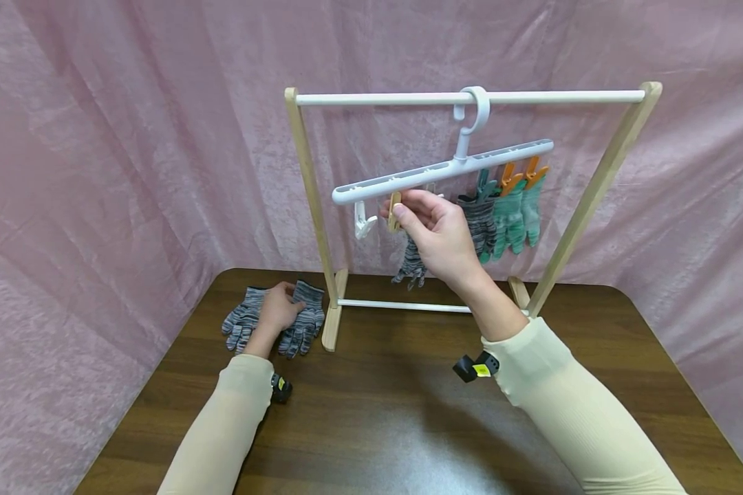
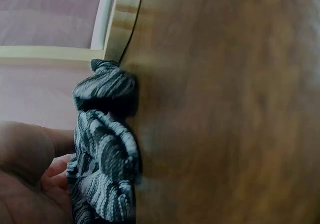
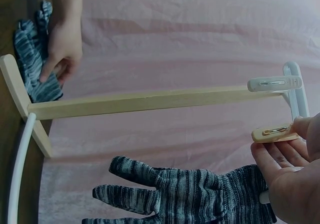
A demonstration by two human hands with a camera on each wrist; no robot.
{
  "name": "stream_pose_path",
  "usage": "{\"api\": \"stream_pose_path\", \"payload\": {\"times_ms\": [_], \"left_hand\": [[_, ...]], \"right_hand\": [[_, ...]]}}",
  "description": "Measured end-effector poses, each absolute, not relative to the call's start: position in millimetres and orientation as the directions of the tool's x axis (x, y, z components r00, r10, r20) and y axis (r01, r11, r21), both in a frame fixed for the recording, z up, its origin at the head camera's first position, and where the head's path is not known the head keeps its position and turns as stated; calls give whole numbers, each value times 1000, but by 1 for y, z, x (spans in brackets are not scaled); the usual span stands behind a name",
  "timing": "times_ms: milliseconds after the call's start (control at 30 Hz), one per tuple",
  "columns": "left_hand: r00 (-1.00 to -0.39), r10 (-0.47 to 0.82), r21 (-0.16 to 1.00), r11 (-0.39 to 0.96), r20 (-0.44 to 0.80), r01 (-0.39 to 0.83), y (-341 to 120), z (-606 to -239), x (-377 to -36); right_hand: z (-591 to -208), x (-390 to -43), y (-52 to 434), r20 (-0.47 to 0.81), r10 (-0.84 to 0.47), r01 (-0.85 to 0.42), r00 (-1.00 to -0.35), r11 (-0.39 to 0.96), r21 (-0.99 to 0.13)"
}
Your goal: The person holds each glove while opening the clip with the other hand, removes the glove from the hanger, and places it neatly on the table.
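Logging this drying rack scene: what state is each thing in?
White hanger: hooked on the rack bar, tilted.
Tan clip: pinched by the right hand.
White clip: empty.
Grey glove: hanging.
Green gloves: clipped up.
Glove pair: on the table, under the left hand.

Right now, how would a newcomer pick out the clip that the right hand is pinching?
Find the white plastic clip hanger hooked on the wooden rack's white top rail. Under its lower left end, the right hand pinches a tan clip; its neighbours are white, green and orange.
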State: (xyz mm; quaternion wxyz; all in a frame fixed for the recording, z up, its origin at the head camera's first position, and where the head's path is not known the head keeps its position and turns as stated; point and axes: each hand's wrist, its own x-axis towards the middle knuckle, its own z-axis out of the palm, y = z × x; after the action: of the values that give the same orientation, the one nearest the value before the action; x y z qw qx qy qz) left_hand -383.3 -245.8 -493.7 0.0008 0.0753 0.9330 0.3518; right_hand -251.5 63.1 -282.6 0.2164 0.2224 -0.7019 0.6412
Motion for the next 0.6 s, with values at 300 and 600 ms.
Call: {"api": "stream_pose_path", "payload": {"times_ms": [300,600], "left_hand": [[-990,116,616,775,77,139,-243,-492,-381],[-992,96,591,797,78,124,-242,-490,-377]], "right_hand": [[-282,-251,63,594,-34,-595,-804,82,-800],[-283,-251,64,587,-20,-587,-809,87,-805]]}}
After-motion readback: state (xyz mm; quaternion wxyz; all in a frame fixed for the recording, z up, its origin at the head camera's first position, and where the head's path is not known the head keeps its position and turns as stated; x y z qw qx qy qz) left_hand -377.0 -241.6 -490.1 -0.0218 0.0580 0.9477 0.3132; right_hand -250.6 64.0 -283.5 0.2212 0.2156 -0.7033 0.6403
